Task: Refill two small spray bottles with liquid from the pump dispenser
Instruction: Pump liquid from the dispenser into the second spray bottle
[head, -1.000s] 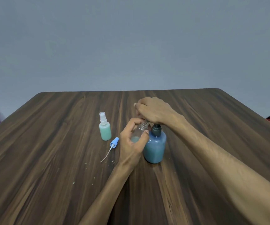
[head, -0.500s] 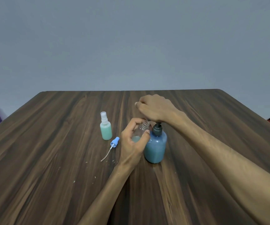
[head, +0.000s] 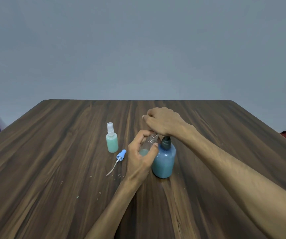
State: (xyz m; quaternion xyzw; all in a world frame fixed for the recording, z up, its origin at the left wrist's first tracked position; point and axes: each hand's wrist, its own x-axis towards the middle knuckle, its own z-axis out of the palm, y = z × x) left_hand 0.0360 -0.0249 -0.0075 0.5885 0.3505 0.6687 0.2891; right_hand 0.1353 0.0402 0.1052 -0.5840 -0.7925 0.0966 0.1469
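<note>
Judging from the layout, the task is roughly at its midpoint: one small spray bottle [head: 112, 142] stands upright on the table [head: 52, 169], capped with its white sprayer and nearly full of green liquid, so the first refill appears complete. The second, clear spray bottle [head: 148, 144] is uncapped and held in the left hand [head: 140, 157], fingers and thumb curled around its body, tilted slightly with its threaded neck directly under the right hand [head: 163, 123]. Only a shallow layer of pale liquid shows at the bottom of this bottle, so most of the second refill remains, followed by refitting the blue sprayer cap [head: 120, 155], which lies on its side on the table with its dip tube trailing toward the viewer, between the filled bottle and the left hand. The pump dispenser [head: 164, 161] stands upright just beside the clear bottle, touching or nearly touching the left hand, and holds plenty of blue-green liquid. The right hand sits over the pump head with fingers curled down; it appears to be pressing, but the pump top and nozzle are hidden beneath it, so neither the exact grip nor any liquid flow can be confirmed. Whether the nozzle actually meets the bottle's mouth cannot be determined. Small pale specks lie scattered on the table near the cap; their nature is unclear
</note>
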